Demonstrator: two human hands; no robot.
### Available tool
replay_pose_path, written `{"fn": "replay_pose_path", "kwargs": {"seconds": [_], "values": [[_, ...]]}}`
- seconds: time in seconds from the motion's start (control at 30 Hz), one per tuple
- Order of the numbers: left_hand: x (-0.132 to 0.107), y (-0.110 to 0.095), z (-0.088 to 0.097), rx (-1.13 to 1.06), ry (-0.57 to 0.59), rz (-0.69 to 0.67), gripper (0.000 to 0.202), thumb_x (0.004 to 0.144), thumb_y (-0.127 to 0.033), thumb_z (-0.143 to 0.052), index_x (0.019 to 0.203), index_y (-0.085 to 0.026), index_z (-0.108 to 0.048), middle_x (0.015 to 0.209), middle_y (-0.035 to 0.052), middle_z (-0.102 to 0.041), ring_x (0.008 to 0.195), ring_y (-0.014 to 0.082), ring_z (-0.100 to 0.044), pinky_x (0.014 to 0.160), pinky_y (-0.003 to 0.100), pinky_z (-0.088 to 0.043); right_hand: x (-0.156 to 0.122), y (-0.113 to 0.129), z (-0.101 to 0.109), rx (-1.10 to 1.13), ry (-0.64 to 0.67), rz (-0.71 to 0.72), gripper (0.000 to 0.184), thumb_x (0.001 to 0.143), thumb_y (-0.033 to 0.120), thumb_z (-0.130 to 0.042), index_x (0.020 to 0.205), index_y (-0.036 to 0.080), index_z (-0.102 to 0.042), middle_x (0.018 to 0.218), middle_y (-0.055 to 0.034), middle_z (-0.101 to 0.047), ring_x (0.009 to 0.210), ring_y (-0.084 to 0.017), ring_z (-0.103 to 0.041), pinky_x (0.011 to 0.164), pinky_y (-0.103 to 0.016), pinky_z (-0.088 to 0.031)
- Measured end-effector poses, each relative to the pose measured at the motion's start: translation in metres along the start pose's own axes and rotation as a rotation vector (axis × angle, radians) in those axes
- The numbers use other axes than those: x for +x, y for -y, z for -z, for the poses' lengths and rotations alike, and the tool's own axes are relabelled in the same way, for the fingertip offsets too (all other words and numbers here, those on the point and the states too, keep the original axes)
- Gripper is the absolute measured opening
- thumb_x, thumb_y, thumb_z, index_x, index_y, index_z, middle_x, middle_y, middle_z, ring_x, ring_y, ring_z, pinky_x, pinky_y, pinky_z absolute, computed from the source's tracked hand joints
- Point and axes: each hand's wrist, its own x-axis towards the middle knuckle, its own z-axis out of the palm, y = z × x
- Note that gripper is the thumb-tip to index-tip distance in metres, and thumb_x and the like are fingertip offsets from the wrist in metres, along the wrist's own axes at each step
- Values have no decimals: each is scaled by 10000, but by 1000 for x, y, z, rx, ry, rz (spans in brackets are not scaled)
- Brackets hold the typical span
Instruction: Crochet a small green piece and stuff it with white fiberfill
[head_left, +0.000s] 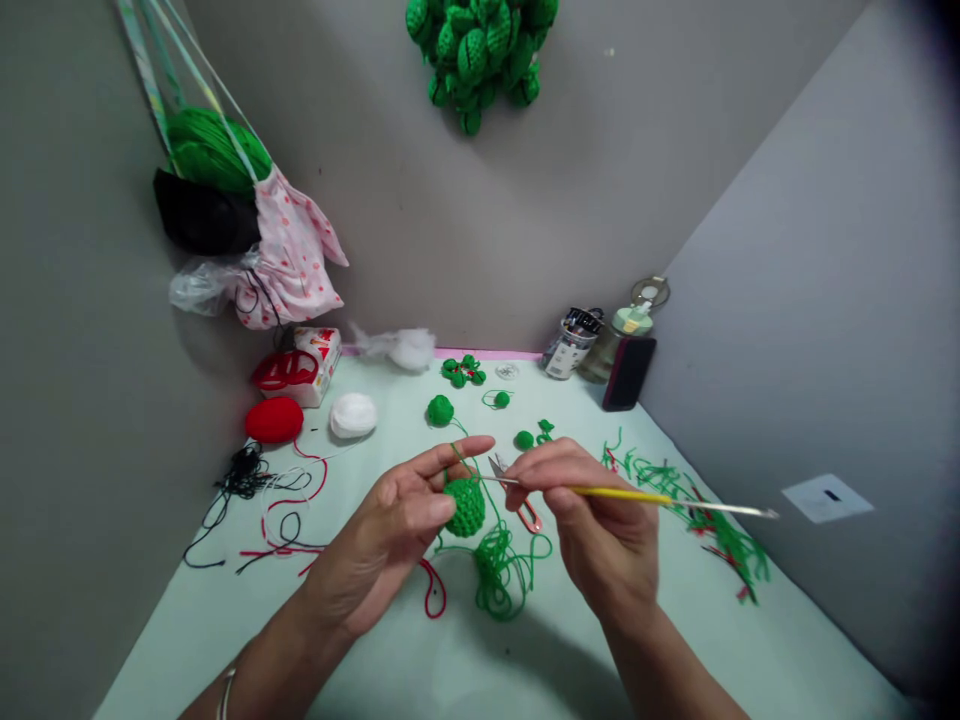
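Between the thumb and fingers of my left hand (401,520) is a small round green crochet piece (466,507). Green yarn runs over the raised left index finger. My right hand (592,510) grips a crochet hook (622,494) with a yellow handle, its thin metal tip reaching the top of the crochet piece. The hook's other metal end sticks out to the right. Below the hands lies a loose tangle of green yarn (501,575). Scissors (529,514) with orange handles rest on the table, partly hidden behind my right hand.
Red yarn (274,420), white yarn (353,415) and black strands (246,472) lie left. Green scraps (697,500) spread at right. Finished green pieces (463,371), a pen cup (570,345) and a phone (629,374) are at the back. A pink bag (292,250) hangs left.
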Motion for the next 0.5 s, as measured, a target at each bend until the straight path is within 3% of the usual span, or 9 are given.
{"fn": "replay_pose_path", "kwargs": {"seconds": [0.27, 0.5], "values": [[-2, -3, 2, 1, 94, 20, 472, 799, -324, -831, 1260, -226, -805, 948, 35, -651, 840, 145, -542, 800, 246, -445, 8, 5, -2, 250, -38, -153, 147, 984, 273, -717, 975, 217, -853, 810, -55, -728, 645, -154, -682, 543, -277, -559], [-2, 2, 6, 177, 3, -64, 498, 798, -303, -847, 1292, -289, -785, 1002, 25, -617, 890, 155, -521, 832, 261, -454, 12, 11, -8, 386, -148, -441, 157, 899, 349, -821, 833, 209, -848, 773, -30, -715, 571, -106, -652, 513, -217, -541]]}}
